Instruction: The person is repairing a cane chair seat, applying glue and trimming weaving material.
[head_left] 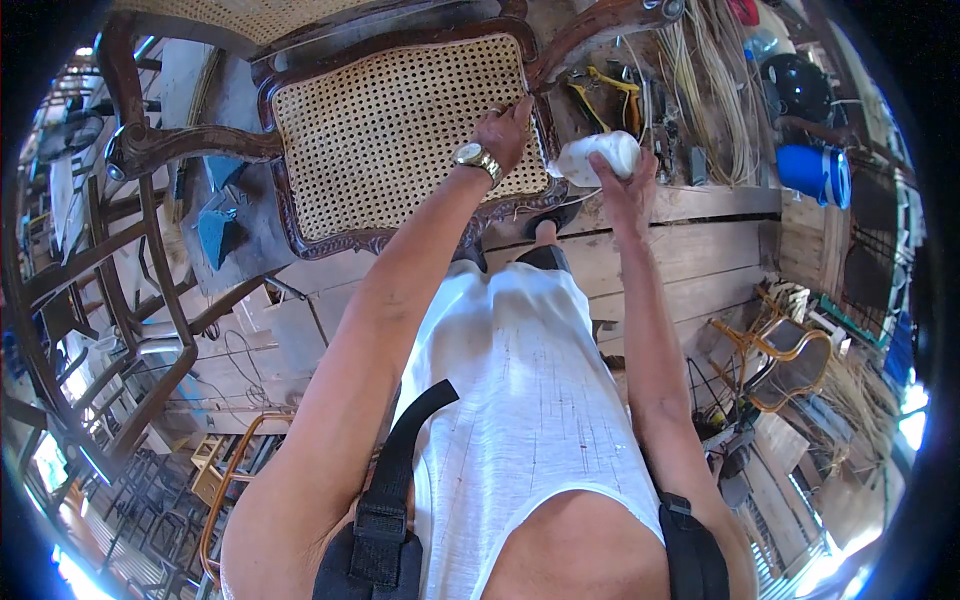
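Observation:
A wooden armchair with a woven cane seat (400, 130) stands before me, its carved dark frame around the panel. My left hand (505, 135), a metal watch (478, 160) on its wrist, rests at the seat's right edge. Its fingers are drawn together at the border; anything between them is hidden. In my right hand (628, 190) is a white squeeze bottle (600, 155), tilted on its side. The bottle's narrow tip points left, close to the seat's right rim. A thin pale strand (560, 202) trails off the seat's front right corner.
Yellow-handled pliers (620, 85) and other tools lie right of the chair, beside bundled cane strands (705, 90). Farther right is a blue container (812, 173). Blue pieces (215, 235) sit left of the seat, near bare wooden chair frames (150, 250).

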